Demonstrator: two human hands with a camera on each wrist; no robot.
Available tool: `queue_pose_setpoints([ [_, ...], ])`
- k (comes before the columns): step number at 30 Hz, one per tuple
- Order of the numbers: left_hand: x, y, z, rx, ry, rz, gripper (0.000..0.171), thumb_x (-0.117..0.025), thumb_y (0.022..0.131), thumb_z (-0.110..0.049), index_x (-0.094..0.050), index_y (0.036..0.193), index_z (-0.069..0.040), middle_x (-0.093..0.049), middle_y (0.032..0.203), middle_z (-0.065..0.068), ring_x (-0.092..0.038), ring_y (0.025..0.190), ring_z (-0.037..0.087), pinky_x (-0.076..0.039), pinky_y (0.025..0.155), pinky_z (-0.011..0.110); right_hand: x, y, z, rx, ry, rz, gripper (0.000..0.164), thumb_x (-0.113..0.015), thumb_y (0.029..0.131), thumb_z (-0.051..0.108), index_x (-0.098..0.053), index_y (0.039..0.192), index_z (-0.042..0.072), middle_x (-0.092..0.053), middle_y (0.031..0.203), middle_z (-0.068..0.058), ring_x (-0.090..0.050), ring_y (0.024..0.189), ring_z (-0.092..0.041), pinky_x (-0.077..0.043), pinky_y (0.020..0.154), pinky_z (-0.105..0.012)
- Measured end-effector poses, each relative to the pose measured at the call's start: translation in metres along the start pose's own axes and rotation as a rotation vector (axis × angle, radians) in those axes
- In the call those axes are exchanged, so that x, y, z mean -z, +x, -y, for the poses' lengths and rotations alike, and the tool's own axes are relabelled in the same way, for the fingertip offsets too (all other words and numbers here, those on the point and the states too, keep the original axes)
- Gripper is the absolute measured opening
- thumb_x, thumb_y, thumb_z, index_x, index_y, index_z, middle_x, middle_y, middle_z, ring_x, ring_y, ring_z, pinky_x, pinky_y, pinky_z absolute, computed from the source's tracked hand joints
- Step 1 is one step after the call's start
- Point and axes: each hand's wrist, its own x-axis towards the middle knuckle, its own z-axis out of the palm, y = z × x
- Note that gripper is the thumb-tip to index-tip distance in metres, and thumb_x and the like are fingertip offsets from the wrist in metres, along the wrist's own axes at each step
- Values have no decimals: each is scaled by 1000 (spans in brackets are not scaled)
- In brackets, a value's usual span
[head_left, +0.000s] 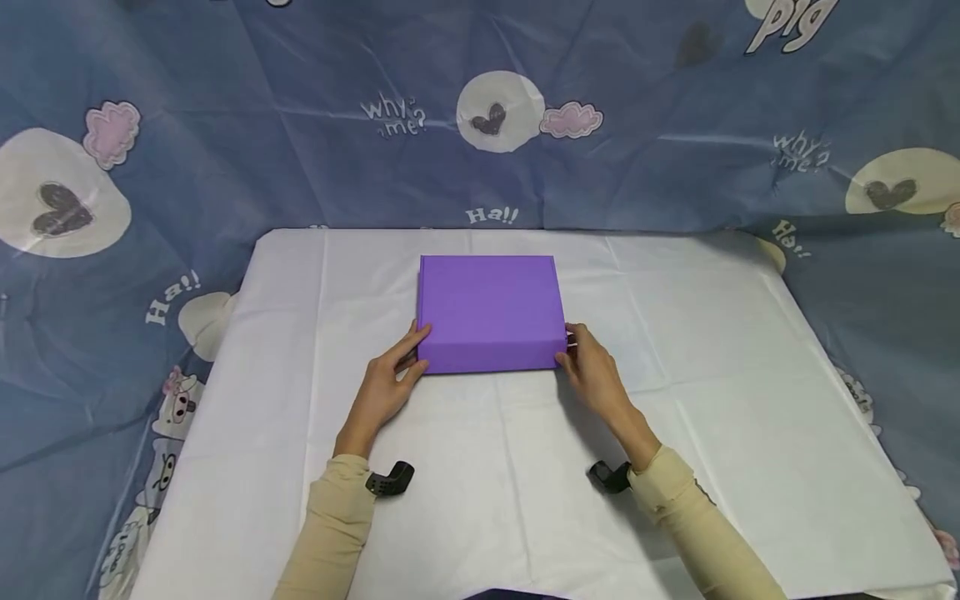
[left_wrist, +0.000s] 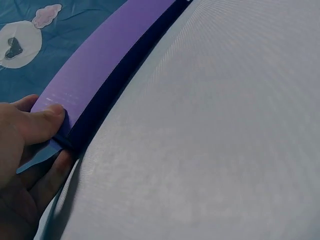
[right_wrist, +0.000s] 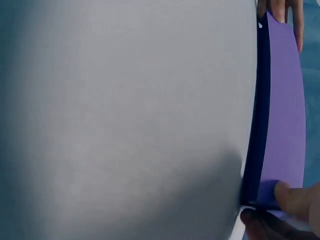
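Observation:
A purple cardboard box (head_left: 491, 300) lies flat on the white-covered table, its lid down over the top. In the head view my left hand (head_left: 382, 392) holds the front left corner, with the thumb at the front and other fingers along the side. At the front right corner my right hand (head_left: 596, 375) grips the box, thumb forward, fingers partly hidden behind the side. The left wrist view has the left thumb pressing the box's front flap (left_wrist: 95, 65), a dark gap beneath it. The right wrist view shows the right thumb on that flap's other end (right_wrist: 285, 110).
A white cloth (head_left: 465, 483) with fold creases covers the table. Behind and at both sides hangs a blue printed curtain (head_left: 300, 167). Black wrist cameras (head_left: 390, 479) sit by both cuffs. A dark object (head_left: 513, 594) peeks in at the bottom edge.

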Motion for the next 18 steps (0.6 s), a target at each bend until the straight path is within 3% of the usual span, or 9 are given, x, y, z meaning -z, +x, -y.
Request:
queue_pose_setpoints([
  [4,-1,2,-2,-43,-13,-26,54,-60,82,-12,-42,132,-22,-33,141,5,-48,118,22,-50,90,26,6,7,-3,43,-14,36,62,-60,83,12,-31,138,13,-62,100,-14,-62,89,-25,-54,75,-39],
  [6,-1,3,-2,-53,-9,-29,54,-61,82,-12,-43,132,-22,-34,141,6,-49,118,21,-50,91,26,9,8,-5,51,-18,50,60,-61,83,13,-34,137,14,-62,99,-14,-61,89,-24,-54,75,-38],
  [18,2,1,-2,-7,29,-41,54,-63,80,-12,-45,130,-24,-37,138,5,-53,113,18,-49,91,22,4,10,-11,65,6,51,57,-64,81,16,-41,133,13,-63,99,-11,-62,89,-23,-54,79,-37],
])
